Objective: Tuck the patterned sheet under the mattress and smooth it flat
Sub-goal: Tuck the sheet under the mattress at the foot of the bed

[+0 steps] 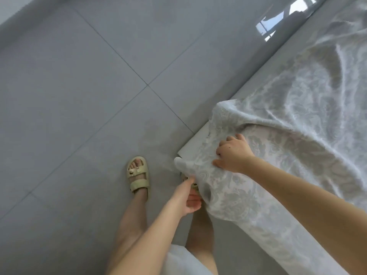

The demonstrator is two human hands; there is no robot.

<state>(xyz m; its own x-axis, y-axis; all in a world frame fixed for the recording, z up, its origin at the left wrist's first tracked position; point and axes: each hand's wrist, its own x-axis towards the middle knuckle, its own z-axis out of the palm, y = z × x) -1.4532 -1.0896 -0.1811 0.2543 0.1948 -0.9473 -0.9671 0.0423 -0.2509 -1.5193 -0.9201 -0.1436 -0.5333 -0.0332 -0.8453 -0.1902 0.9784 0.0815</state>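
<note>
A pale patterned sheet [288, 120] with a grey-green damask print lies wrinkled over the mattress [193, 143], whose white corner shows bare at the lower left. My right hand [233, 153] rests on top of the sheet near that corner, fingers curled into the fabric. My left hand [187, 199] is lower, beside the mattress edge, pinching the hanging fold of the sheet between thumb and fingers. The sheet droops loosely over the near side of the bed.
Grey tiled floor [89, 86] spreads to the left and ahead. My feet in beige sandals [138, 174] stand right by the bed corner; one is partly hidden behind the sheet. A window reflection shines on the floor [282, 18] at the top.
</note>
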